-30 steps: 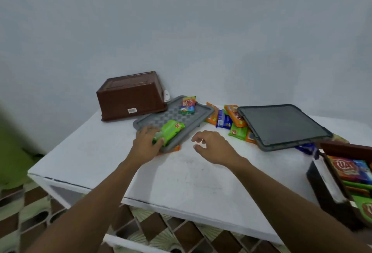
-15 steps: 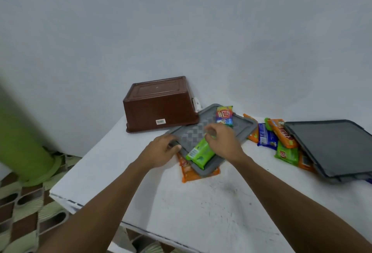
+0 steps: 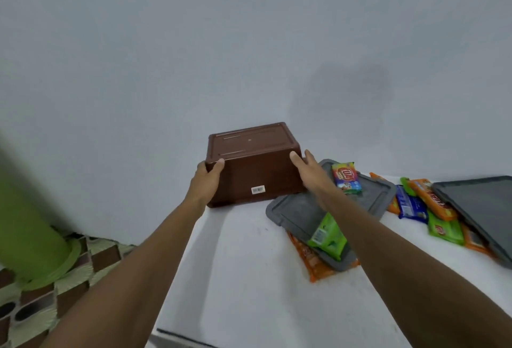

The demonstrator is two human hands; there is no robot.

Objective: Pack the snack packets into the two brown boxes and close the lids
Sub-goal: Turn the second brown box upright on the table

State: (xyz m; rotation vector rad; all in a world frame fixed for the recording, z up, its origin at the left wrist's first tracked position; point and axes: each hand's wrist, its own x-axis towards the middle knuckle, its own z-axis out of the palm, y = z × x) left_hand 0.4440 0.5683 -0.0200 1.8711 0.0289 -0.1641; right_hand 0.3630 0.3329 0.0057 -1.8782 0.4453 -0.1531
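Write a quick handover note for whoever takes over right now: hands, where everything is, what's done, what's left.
Left hand grips the left corner of the brown box; right hand presses flat on its right side.
The box sits bottom-up on the white table.
Green packet and multicolour packet lie on the grey lid; more packets are piled beside the second lid.
Done: nothing visible. Left: turn the box over, pack, close lids. The other box is out of view.
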